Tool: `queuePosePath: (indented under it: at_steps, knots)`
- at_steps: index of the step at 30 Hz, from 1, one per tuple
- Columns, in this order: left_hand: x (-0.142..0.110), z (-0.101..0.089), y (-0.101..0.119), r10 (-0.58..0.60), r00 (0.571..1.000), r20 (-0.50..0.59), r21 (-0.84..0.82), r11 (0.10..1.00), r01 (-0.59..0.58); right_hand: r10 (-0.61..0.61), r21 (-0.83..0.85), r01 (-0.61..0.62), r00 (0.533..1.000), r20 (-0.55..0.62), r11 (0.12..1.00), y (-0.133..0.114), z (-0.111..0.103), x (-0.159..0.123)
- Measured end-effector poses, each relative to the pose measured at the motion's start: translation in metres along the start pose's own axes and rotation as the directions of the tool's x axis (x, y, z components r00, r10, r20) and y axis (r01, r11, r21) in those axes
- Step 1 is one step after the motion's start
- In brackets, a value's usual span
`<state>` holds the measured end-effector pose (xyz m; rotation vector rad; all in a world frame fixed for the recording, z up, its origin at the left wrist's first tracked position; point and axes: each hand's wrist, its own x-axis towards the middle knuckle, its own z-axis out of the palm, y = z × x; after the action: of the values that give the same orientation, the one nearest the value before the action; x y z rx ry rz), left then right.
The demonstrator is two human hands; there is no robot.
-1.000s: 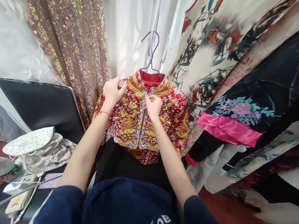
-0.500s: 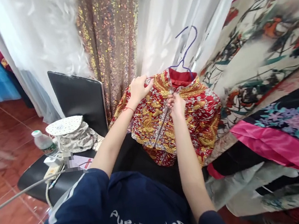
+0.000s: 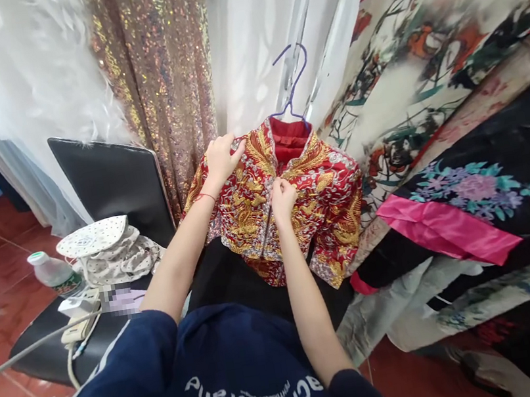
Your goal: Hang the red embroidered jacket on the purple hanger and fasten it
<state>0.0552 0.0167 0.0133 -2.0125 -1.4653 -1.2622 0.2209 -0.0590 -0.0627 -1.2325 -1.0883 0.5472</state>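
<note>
A red jacket with dense gold and silver embroidery hangs on a purple wire hanger, its lower part resting over black material. My left hand grips the jacket's shoulder on the left side, thumb apart from the fingers. At the upper front, just below the open collar, my right hand is closed in a pinch on the front edge. The small part between those fingertips is hidden. The stand-up collar spreads apart and shows a plain red lining. Below my right hand the front edges run close together.
On the left, a black chair holds a patterned cloth hat, a plastic bottle and a power strip with cables. Sequined fabric and white fabric hang behind. Floral garments crowd the right side.
The view has shifted, so everything sits further left. My right hand has moved slightly down the front, and the collar gapes wider. My left hand remains on the shoulder.
</note>
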Motion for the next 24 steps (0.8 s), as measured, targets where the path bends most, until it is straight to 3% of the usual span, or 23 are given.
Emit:
queuePosePath:
  at_steps: [5,10,17,24]
  knots:
    - [0.004,0.0,0.003,-0.06,0.998,0.027,-0.013,0.998,0.06,0.005,-0.062,-0.003,1.0,0.028,0.998,0.011,0.0,0.005]
    - [0.007,0.0,0.002,-0.071,0.996,0.046,-0.038,0.997,0.073,0.13,-0.181,-0.112,0.987,0.092,0.977,0.044,0.0,-0.017]
    - [0.006,0.006,-0.004,-0.054,0.998,0.011,-0.121,0.991,0.055,0.397,-0.383,-0.306,0.899,0.185,0.872,0.108,-0.007,-0.082]
    - [0.005,0.013,-0.006,-0.086,0.996,0.005,-0.153,0.984,0.086,0.536,-0.495,-0.39,0.822,0.192,0.777,0.139,-0.007,-0.089]
